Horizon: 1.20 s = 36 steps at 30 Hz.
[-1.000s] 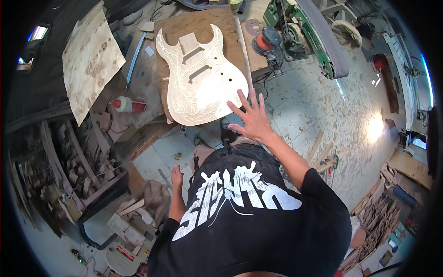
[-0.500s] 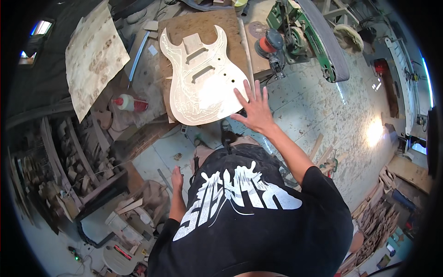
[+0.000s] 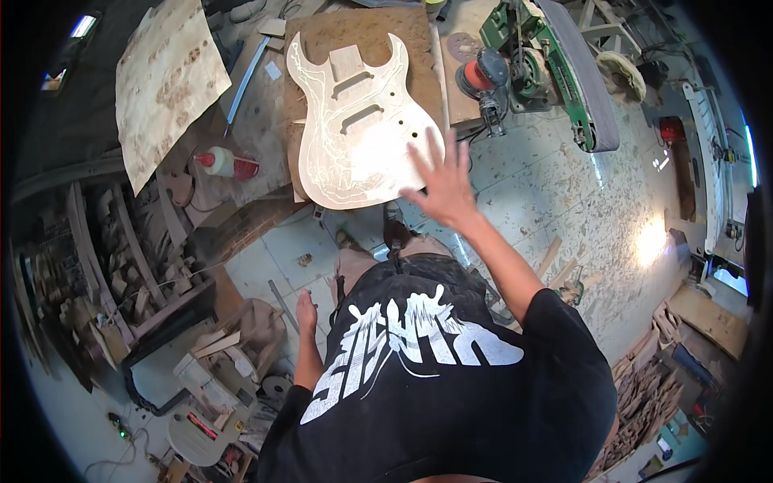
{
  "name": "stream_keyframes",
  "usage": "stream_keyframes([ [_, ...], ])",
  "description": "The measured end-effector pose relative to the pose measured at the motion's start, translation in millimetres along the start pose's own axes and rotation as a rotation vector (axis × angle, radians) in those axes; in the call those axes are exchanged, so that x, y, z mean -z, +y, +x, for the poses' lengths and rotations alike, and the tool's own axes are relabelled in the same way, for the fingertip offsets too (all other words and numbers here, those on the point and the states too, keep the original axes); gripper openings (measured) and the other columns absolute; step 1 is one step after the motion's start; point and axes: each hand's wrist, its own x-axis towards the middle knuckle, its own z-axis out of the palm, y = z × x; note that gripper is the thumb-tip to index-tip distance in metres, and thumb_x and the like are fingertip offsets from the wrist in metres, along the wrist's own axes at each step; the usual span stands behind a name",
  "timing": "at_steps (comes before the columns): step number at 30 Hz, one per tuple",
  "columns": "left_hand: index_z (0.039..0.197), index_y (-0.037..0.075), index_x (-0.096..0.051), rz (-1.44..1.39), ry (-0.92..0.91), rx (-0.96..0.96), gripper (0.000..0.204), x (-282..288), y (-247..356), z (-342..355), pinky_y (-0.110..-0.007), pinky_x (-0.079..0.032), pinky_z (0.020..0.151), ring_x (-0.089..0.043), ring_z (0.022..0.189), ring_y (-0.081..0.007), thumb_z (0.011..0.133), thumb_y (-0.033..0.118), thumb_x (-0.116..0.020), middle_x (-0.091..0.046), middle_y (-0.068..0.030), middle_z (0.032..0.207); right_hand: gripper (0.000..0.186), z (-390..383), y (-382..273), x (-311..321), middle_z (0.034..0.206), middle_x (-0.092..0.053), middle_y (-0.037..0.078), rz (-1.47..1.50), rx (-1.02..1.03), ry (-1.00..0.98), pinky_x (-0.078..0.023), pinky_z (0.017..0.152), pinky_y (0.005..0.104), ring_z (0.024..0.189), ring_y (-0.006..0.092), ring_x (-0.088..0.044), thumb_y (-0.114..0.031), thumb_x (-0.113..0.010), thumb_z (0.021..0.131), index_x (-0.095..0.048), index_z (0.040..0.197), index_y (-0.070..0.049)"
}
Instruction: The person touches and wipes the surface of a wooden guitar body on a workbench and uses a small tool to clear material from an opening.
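Note:
A pale wooden electric guitar body (image 3: pixel 332 153) lies flat on a brown board (image 3: pixel 394 32) on the workbench. Wavy whitish lines of what looks like glue cover its face, with a bright glare near the middle. Over its lower right edge my right hand (image 3: pixel 449 189) is spread open, palm down and slightly blurred; whether it touches the wood I cannot tell. My left hand (image 3: pixel 307 314) hangs low at my left side, seen edge-on with fingers loosely extended, and no object shows in it.
A burl veneer sheet (image 3: pixel 165 88) stands left of the bench, near a glue bottle (image 3: pixel 225 163) with a red cap and a blue strip (image 3: pixel 246 84). At right are an orbital sander (image 3: pixel 483 74) and a green belt sander (image 3: pixel 564 76). Wood offcuts (image 3: pixel 145 298) fill a rack at lower left.
The view has shifted slightly, so the bench appears higher and farther right. My right hand has moved slightly left against the guitar body, fingers still spread. My left hand stays low.

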Motion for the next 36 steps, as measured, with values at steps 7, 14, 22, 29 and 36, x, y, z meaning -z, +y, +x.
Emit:
stream_keyframes([
  [7,0.134,-0.004,-0.061,-0.032,0.046,0.001,0.063,3.5,-6.2,-8.0,-0.037,-0.056,0.085,-0.068,0.103,-0.0292,0.108,0.049,-0.039,-0.065,-0.0207,0.133,0.084,18.0,1.5,-2.9,0.172,-0.010,0.016,-0.048,-0.023,0.043,-0.004,0.120,0.0700,0.155,0.0508,-0.001,-0.074,-0.049,0.092,-0.036,0.161,-0.027],
  [14,0.134,-0.004,-0.061,-0.063,0.036,-0.059,0.061,10.6,-10.1,-1.1,-0.038,-0.056,0.087,-0.068,0.106,-0.0297,0.108,0.046,-0.037,-0.065,-0.0199,0.133,0.082,10.2,-71.2,-19.0,0.171,-0.018,0.012,0.016,0.168,0.040,-0.009,0.122,0.0679,0.156,0.0472,-0.009,-0.078,-0.049,0.090,-0.043,0.157,-0.031],
  [22,0.132,-0.004,-0.062,-0.086,0.110,-0.053,0.065,32.6,-29.0,-3.5,-0.039,-0.055,0.083,-0.069,0.099,-0.0288,0.108,0.050,-0.035,-0.067,-0.0209,0.129,0.081,13.2,-83.3,-19.6,0.171,-0.015,0.015,-0.028,0.074,0.078,-0.005,0.122,0.0670,0.156,0.0476,-0.005,-0.074,-0.046,0.095,-0.042,0.158,-0.024],
  [29,0.129,-0.004,-0.064,-0.055,0.062,0.110,0.065,32.2,-70.9,-27.2,-0.042,-0.053,0.091,-0.067,0.106,-0.0322,0.108,0.050,-0.035,-0.068,-0.0222,0.127,0.082,26.2,-112.4,-38.9,0.172,-0.015,0.015,-0.080,0.104,0.088,-0.006,0.122,0.0668,0.157,0.0472,-0.004,-0.074,-0.044,0.095,-0.041,0.159,-0.023],
  [36,0.124,-0.005,-0.066,0.090,0.069,-0.002,0.065,39.8,-93.5,-15.0,-0.044,-0.044,0.105,-0.061,0.121,-0.0390,0.108,0.050,-0.035,-0.068,-0.0246,0.126,0.078,29.2,-143.3,-44.7,0.171,-0.017,0.015,-0.028,0.189,0.102,-0.007,0.122,0.0671,0.156,0.0475,-0.006,-0.074,-0.046,0.094,-0.045,0.156,-0.026],
])
